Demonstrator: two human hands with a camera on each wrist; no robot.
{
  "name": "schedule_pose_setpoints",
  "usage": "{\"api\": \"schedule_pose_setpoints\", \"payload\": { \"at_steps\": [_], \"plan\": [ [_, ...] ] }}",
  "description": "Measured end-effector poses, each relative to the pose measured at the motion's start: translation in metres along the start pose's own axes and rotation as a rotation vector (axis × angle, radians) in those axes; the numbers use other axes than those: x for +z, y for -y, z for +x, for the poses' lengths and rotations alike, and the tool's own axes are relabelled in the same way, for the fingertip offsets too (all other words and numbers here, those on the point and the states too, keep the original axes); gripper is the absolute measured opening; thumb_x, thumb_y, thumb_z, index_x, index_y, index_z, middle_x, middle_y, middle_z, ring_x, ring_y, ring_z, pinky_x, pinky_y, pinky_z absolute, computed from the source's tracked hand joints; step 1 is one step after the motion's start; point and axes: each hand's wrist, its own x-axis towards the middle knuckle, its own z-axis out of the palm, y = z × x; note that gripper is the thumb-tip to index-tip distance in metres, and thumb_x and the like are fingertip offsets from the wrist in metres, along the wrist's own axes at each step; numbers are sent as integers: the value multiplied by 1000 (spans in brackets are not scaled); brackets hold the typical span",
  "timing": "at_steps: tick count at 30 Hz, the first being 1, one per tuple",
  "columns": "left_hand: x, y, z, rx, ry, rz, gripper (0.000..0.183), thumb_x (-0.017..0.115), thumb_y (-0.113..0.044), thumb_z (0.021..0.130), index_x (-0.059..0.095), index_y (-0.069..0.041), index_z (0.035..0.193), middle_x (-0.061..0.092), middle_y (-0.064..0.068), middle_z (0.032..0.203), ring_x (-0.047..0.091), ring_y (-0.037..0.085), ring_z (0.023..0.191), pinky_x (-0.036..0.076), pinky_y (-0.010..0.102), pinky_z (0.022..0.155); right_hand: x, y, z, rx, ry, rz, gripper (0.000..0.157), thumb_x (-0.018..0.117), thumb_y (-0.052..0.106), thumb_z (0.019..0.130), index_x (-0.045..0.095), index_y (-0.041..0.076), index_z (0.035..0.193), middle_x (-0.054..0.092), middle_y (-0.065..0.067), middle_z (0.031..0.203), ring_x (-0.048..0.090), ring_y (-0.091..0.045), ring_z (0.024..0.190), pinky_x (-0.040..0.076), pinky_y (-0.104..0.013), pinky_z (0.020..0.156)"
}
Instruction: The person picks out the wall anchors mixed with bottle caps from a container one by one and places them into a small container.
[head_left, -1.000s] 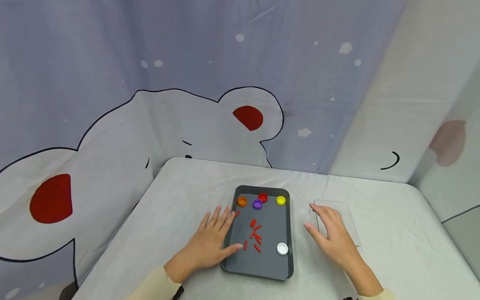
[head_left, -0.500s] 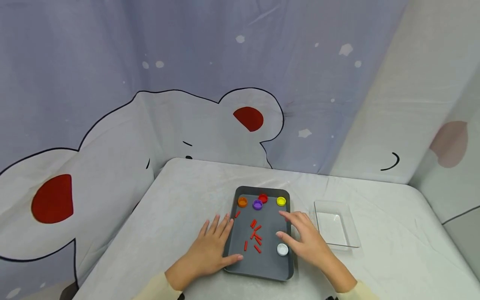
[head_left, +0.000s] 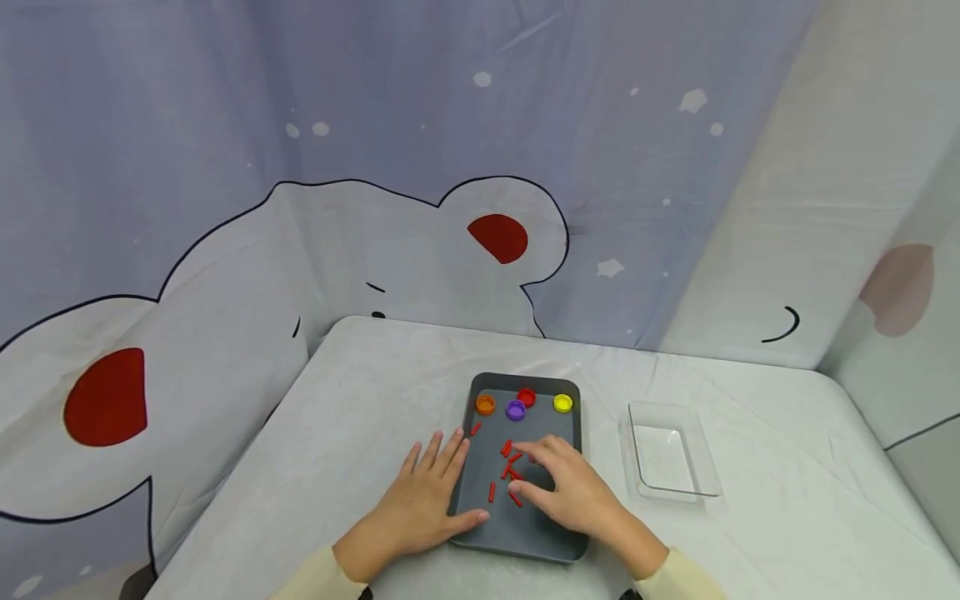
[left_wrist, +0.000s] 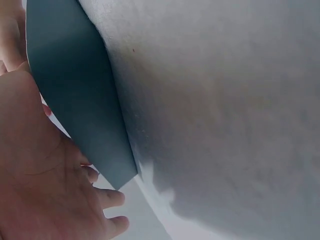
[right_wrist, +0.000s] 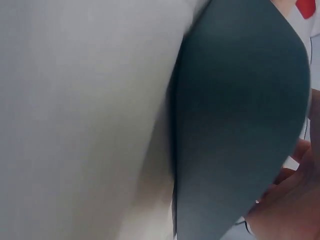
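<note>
A grey tray (head_left: 517, 537) lies on the table, with several short red sticks (head_left: 492, 492) scattered on its floor. My left hand (head_left: 429, 504) rests at the tray's left rim, fingers spread and straight, thumb reaching over the near left corner. My right hand (head_left: 566, 490) is over the tray's right half, thumb and index finger parted close to the red sticks; no stick is visibly pinched. The white cap is hidden beneath this hand. Both wrist views show mainly the tray's outer wall (left_wrist: 75, 75), with the left palm (left_wrist: 40, 165) and part of the right hand (right_wrist: 290, 205) beside it.
At the tray's far end sit an orange cap (head_left: 485, 404), a purple cap (head_left: 515, 409), a red cap (head_left: 527, 397) and a yellow cap (head_left: 562, 403). A clear plastic box (head_left: 666, 454) stands right of the tray. A printed curtain (head_left: 420, 100) hangs behind the table.
My right hand has moved left from above the clear box, across the tray's right rim, to the red sticks, covering the white cap. My left hand has stayed nearly in place.
</note>
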Motion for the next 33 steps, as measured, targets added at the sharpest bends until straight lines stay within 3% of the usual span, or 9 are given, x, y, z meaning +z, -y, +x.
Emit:
{"api": "schedule_pose_setpoints", "payload": {
  "at_steps": [15,33],
  "plan": [
    [-6,-4,-1,15,24,9,102,46,-77,92,24,-5,161,16,12,169,16,41,154,14,63,119,26,9,12,-58,90,-128,39,83,40,83,76,20,115,53,9,96,39,-7,83,36,-26,72],
    [-6,-5,0,34,4,71,101,48,-76,92,29,-3,159,21,14,168,20,42,152,17,63,118,40,11,19,-69,37,-225,35,89,40,75,79,20,102,50,8,93,40,-10,83,33,-26,69]
  ]
}}
